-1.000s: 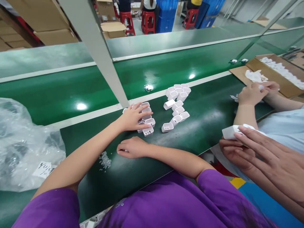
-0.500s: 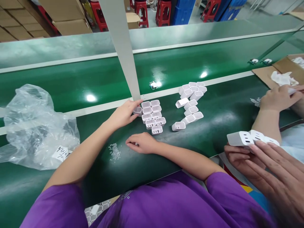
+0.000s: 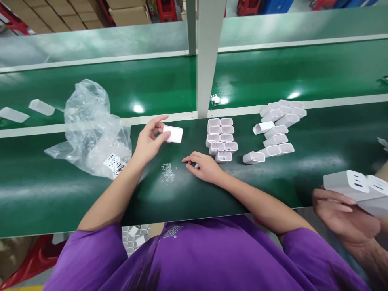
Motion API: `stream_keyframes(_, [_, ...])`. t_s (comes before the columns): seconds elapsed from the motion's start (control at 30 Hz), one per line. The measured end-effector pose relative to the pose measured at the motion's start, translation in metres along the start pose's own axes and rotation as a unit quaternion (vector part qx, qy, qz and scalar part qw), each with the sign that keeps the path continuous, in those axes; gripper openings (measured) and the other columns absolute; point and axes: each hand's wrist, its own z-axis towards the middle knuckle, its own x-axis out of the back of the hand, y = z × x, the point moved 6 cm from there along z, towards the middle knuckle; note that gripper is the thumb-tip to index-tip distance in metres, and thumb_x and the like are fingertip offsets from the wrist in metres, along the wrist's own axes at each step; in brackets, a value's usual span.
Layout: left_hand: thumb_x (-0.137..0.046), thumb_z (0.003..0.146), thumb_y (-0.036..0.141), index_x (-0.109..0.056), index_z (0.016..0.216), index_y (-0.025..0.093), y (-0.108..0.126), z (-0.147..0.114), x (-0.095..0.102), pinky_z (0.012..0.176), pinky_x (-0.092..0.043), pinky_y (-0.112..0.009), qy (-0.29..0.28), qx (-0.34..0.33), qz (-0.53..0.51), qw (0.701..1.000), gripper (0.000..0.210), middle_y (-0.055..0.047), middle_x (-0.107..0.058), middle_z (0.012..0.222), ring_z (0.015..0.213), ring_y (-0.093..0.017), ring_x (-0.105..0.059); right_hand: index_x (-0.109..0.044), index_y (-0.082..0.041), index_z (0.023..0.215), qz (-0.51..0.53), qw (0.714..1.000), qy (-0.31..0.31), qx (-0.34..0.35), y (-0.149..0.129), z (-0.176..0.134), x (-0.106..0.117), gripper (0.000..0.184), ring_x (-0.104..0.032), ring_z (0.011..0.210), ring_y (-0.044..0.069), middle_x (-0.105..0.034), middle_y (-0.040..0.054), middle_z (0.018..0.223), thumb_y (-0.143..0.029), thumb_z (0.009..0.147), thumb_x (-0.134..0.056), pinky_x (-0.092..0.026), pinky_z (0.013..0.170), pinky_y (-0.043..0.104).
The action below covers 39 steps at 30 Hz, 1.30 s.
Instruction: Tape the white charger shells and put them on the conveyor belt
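My left hand (image 3: 147, 143) grips a white charger housing (image 3: 174, 134) between thumb and fingers, held above the green bench and turned so a smooth side shows. My right hand (image 3: 207, 166) rests closed near the bench's middle; a small whitish bit shows at its fingers, too small to name. Just left of it lies a scatter of tiny clear pieces (image 3: 168, 173). Right of my left hand, several open-topped white housings (image 3: 214, 130) stand packed in two columns. Farther right is a looser group of housings (image 3: 275, 139), one of them lying on its side.
A clear plastic bag (image 3: 91, 133) with a handwritten label lies at the left. Behind it are two whitish housings (image 3: 41, 107). A grey post (image 3: 207, 60) rises at the bench's back, near a small circuit board (image 3: 215, 100). At right, another person's hand (image 3: 342, 218) holds white housings.
My left hand has lifted the charger housing away from the left side of the packed columns and tipped it over. My right hand stays closed near the clear pieces. The view has swung left.
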Motion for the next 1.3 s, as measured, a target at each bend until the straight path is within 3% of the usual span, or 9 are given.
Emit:
stream_keyframes(0.17, [-0.058,0.079,0.032,-0.064,0.107,0.02,-0.042,-0.019,-0.006,0.066,-0.06,-0.022,0.025,0.235,-0.299,0.925,0.031,-0.006,-0.069,0.101,0.086,-0.015,-0.068,-0.069,-0.019,0.113,-0.119,0.987,-0.092,-0.048,-0.011,0.009,-0.011,0.019,-0.068,0.088,0.017,-0.068,0.0043,0.113,-0.025,0.097,-0.061,-0.047,0.071,0.027])
stream_keyframes(0.27, [-0.062,0.075,0.023,-0.063,0.095,0.016,-0.045,-0.026,-0.007,0.067,-0.059,-0.018,0.048,0.278,-0.409,0.868,0.021,-0.005,-0.069,0.097,0.085,-0.013,-0.069,-0.068,-0.021,0.114,-0.215,0.966,-0.138,-0.035,-0.026,0.017,-0.017,0.02,-0.069,0.086,0.018,-0.068,0.0025,0.117,-0.03,0.1,-0.058,-0.041,0.063,0.027])
stream_keyframes(0.37, [-0.063,0.069,0.015,-0.062,0.091,0.017,-0.04,-0.027,-0.004,0.071,-0.061,-0.019,0.038,0.269,-0.458,0.846,0.022,-0.003,-0.069,0.095,0.086,-0.013,-0.069,-0.067,-0.019,0.11,-0.299,0.938,-0.174,-0.006,-0.04,0.023,-0.024,0.021,-0.069,0.085,0.019,-0.067,0.0035,0.114,-0.029,0.102,-0.05,-0.035,0.056,0.029])
stream_keyframes(0.53, [-0.061,0.062,0.008,-0.063,0.103,0.02,-0.031,-0.029,-0.002,0.078,-0.062,-0.025,0.006,0.239,-0.481,0.843,0.043,-0.004,-0.07,0.1,0.093,-0.016,-0.067,-0.063,-0.011,0.109,-0.38,0.897,-0.222,0.035,-0.056,0.025,-0.038,0.031,-0.069,0.084,0.021,-0.065,0.0106,0.102,-0.003,0.097,-0.036,-0.036,0.055,0.031])
stream_keyframes(0.63, [-0.061,0.06,0.007,-0.063,0.112,0.021,-0.025,-0.033,-0.005,0.081,-0.061,-0.028,-0.002,0.235,-0.492,0.838,0.054,-0.005,-0.07,0.101,0.093,-0.017,-0.067,-0.061,-0.009,0.112,-0.387,0.896,-0.219,0.017,-0.057,0.024,-0.036,0.032,-0.07,0.085,0.022,-0.064,0.0131,0.103,-0.003,0.098,-0.032,-0.039,0.057,0.031])
stream_keyframes(0.8, [-0.062,0.06,0.008,-0.062,0.11,0.018,-0.02,-0.037,-0.01,0.082,-0.061,-0.03,-0.019,0.243,-0.497,0.833,0.051,-0.007,-0.071,0.101,0.091,-0.018,-0.069,-0.062,-0.017,0.119,-0.316,0.929,-0.191,-0.033,-0.041,0.022,-0.019,0.024,-0.07,0.092,0.022,-0.065,0.0078,0.117,-0.023,0.102,-0.046,-0.044,0.063,0.03])
stream_keyframes(0.97, [-0.063,0.057,0.008,-0.063,0.095,0.017,-0.024,-0.037,-0.011,0.077,-0.061,-0.029,-0.009,0.267,-0.487,0.831,0.038,-0.004,-0.07,0.091,0.086,-0.017,-0.07,-0.067,-0.021,0.114,-0.219,0.961,-0.157,-0.061,-0.026,0.022,-0.007,0.021,-0.067,0.103,0.018,-0.069,0.0014,0.116,-0.019,0.099,-0.052,-0.044,0.071,0.027])
stream_keyframes(1.13, [-0.071,0.055,0.009,-0.063,0.09,0.017,-0.028,-0.034,-0.011,0.069,-0.061,-0.024,0.002,0.252,-0.454,0.855,0.037,0.0,-0.067,0.081,0.077,-0.013,-0.068,-0.068,-0.02,0.11,-0.293,0.937,-0.181,-0.054,-0.034,0.024,-0.011,0.022,-0.069,0.094,0.022,-0.069,0.0036,0.113,-0.025,0.102,-0.048,-0.041,0.062,0.03])
stream_keyframes(1.3, [-0.08,0.051,0.011,-0.057,0.095,0.02,-0.034,-0.033,-0.011,0.07,-0.061,-0.028,0.02,0.233,-0.402,0.886,0.05,0.002,-0.068,0.083,0.076,-0.015,-0.069,-0.065,-0.012,0.112,-0.362,0.907,-0.213,-0.014,-0.051,0.03,-0.022,0.028,-0.07,0.09,0.025,-0.068,0.0098,0.103,-0.007,0.098,-0.041,-0.039,0.058,0.031])
